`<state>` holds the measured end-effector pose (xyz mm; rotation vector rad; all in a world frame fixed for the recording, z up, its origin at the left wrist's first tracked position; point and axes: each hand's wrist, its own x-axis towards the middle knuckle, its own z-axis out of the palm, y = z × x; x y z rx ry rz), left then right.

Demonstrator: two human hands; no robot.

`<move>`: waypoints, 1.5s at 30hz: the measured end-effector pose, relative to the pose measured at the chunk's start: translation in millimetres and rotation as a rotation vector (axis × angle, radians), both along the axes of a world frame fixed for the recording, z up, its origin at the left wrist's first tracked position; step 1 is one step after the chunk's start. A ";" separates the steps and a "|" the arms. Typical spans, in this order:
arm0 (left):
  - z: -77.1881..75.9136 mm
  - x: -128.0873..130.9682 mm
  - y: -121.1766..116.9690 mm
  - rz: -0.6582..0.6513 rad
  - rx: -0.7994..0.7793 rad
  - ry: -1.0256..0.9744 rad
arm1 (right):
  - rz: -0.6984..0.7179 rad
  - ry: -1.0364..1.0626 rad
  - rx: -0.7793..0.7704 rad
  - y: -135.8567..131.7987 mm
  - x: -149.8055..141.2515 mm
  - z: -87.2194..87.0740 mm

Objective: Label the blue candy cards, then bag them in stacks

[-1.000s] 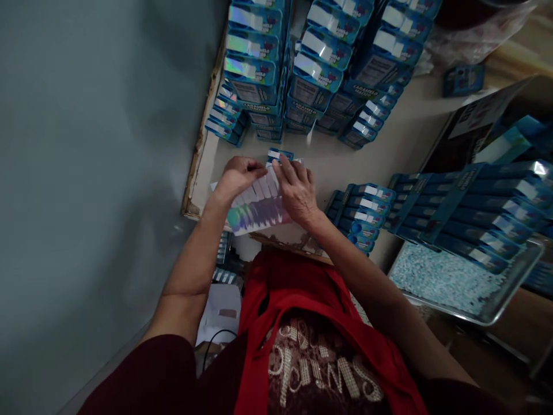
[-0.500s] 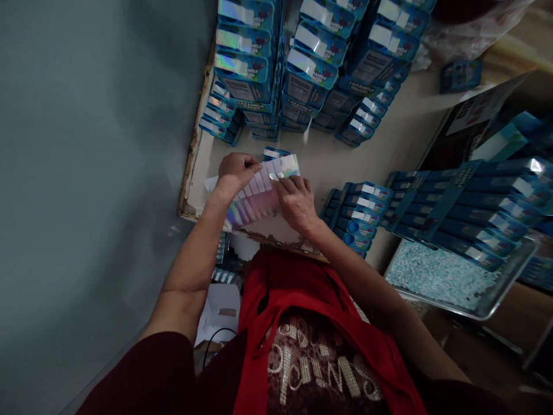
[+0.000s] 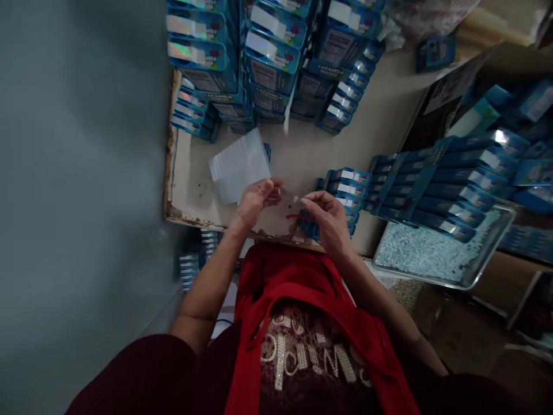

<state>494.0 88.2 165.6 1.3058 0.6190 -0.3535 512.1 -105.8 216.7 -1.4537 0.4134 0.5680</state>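
My left hand is closed, thumb against fingers, near the table's front edge. Beside its fingertips lies a pale sticker sheet, flat on the table. Facing it, my right hand is closed in a pinch. Something small and pale shows between the two hands, too faint to name; which hand holds it I cannot tell. Just below my right fingertips is a thin red strip. A blue box sits partly hidden behind the sheet.
Tall stacks of blue printed boxes stand at the back of the table. More banded boxes are at the right, above a metal tray of pale blue pieces. A grey wall borders the left side.
Both hands have let go of the shiny sticker sheet, which now lies on the table with a plain pale face up. They have moved closer together in front of it. The view has shifted.
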 end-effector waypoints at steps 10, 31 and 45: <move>18.4 -35.8 -72.4 -0.093 0.009 0.093 | -0.175 0.056 -0.229 -68.5 -52.3 5.6; -28.4 -15.1 -125.3 -0.062 -0.067 0.212 | -0.102 -0.112 -0.658 -106.4 -23.0 -35.2; 11.7 -54.6 -110.9 -0.232 0.063 -0.213 | -0.267 -0.039 -0.220 -99.9 -25.8 11.3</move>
